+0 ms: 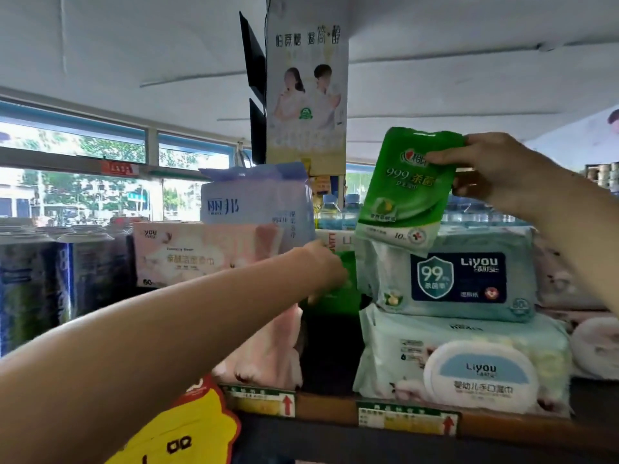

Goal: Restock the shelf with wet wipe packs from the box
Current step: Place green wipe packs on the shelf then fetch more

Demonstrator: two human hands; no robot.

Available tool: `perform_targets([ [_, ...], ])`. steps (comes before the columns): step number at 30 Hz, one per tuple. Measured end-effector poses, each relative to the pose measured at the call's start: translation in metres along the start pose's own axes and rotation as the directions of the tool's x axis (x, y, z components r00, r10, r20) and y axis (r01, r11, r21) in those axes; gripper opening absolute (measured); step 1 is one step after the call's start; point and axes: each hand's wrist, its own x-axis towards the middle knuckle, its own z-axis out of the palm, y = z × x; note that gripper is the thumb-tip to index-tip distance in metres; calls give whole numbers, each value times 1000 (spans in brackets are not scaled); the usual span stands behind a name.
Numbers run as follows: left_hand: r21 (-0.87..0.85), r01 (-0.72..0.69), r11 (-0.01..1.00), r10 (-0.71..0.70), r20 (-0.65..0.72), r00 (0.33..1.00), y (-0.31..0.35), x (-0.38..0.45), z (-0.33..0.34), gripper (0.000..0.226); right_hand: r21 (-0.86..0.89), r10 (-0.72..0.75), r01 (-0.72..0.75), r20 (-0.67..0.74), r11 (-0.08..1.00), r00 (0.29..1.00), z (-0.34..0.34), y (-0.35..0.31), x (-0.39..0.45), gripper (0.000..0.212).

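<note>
The head view showed the right hand [495,172] raised above the shelf [328,408], its grip pinched on the top right corner of a small green wipe pack [407,189] hanging in front of a teal Liyou pack [469,279]. The left hand [326,266] reached into the gap between the pink packs [207,252] and the teal stack, fingers on another green pack [341,296] lying far in; whether that grip clamped it, I couldn't tell.

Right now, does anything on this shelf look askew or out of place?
Nothing is spilled or damaged. The teal Liyou pack sits slightly crooked on the white-lidded pack; the green pack hangs tilted from the right hand.
</note>
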Motion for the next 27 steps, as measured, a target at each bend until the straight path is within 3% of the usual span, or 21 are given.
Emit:
perform_targets([
  [3,-315,179,932,-195,-23,980,-20,12,-1,34,85,69,-61,-85,994,994,2,6,7,12],
  [5,-453,189,871,-239,-54,970,-31,18,-5,31,178,117,-106,-56,978,991,5,9,14,7],
  [6,-587,214,781,-283,-27,959,-37,23,-6,30,221,140,-129,-35,967,989,7,10,18,6],
  [8,-694,226,684,-324,-11,946,-47,36,-1,29,268,189,-185,9,945,982,9,8,28,7],
  [11,-694,211,688,-312,-22,950,-51,47,7,26,209,249,-253,47,945,967,14,7,45,6],
  [15,-705,211,677,-354,-60,933,-54,60,16,28,2,266,-268,99,963,959,29,9,69,8],
  [18,-768,214,603,-364,-26,931,-56,67,28,27,-111,293,-274,217,955,931,46,6,82,9],
  [23,-789,152,595,-267,-15,964,-52,72,34,36,-208,212,-167,218,964,953,61,8,104,7],
  [27,-865,150,480,-97,117,988,-59,63,35,42,-350,307,-210,249,913,919,59,21,114,7],
])
